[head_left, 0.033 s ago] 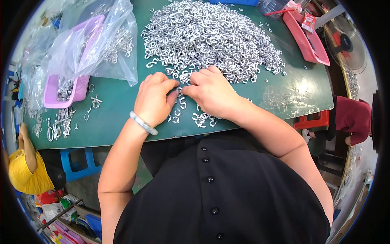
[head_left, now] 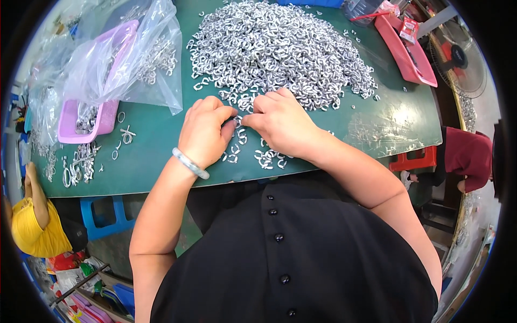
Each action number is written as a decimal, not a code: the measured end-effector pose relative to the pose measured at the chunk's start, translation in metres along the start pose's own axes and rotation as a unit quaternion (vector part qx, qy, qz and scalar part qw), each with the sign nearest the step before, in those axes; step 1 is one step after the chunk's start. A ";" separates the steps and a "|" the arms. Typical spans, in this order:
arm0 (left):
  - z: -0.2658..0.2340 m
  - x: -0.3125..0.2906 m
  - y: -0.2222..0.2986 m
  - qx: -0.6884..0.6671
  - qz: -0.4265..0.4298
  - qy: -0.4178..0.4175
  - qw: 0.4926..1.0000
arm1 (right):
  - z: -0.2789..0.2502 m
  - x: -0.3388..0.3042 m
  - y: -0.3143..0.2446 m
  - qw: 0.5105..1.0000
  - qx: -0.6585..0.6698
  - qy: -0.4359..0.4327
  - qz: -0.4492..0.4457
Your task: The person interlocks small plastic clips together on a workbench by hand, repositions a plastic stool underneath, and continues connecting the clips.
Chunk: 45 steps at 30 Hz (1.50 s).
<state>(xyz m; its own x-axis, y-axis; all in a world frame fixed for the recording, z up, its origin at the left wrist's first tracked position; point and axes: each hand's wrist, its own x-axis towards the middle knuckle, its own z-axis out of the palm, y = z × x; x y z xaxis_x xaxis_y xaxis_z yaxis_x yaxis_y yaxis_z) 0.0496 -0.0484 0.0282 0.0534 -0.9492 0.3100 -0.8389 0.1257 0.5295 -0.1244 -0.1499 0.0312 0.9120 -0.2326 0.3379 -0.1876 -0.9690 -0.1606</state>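
Observation:
My left hand (head_left: 205,131), with a pale marbled bangle (head_left: 189,163) at the wrist, is closed, thumb and fingertips pinched together. Facing it, my right hand (head_left: 281,121) is bent in a pinch, its fingertips almost meeting the left ones. Between them shows a small silver open link (head_left: 238,121), partly covered by the fingers. Just beyond the hands rises a big heap of silver C-shaped links (head_left: 274,51). Short of the right hand lies a small group of loose links (head_left: 270,159), and several more lie below the left fingertips.
A pink basket (head_left: 110,116) under clear plastic bags (head_left: 161,70) stands at left, beside scattered metal rings and chain pieces (head_left: 83,164). A pink tray (head_left: 406,62) sits far right near a fan (head_left: 459,56). People in yellow (head_left: 40,231) and dark red (head_left: 467,156) are at either side.

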 end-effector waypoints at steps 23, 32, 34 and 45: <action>-0.001 0.006 -0.002 -0.010 0.008 0.013 1.000 | -0.007 -0.008 0.005 0.999 0.010 -0.002 0.038; 0.017 0.024 -0.001 0.041 0.012 0.034 0.998 | -0.008 -0.006 0.007 0.999 0.026 0.013 0.045; 0.018 0.025 -0.001 0.038 0.002 0.029 0.999 | -0.009 -0.003 0.007 0.997 0.009 0.029 0.078; -0.005 0.004 -0.007 -0.003 -0.034 -0.008 0.999 | -0.002 0.005 0.007 0.998 -0.042 0.023 0.043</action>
<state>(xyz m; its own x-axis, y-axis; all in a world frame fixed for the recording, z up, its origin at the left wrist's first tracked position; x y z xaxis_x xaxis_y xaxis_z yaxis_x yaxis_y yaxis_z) 0.0586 -0.0511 0.0300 0.1023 -0.9600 0.2608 -0.8301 0.0621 0.5542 -0.1220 -0.1579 0.0341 0.8740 -0.3175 0.3679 -0.2965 -0.9482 -0.1139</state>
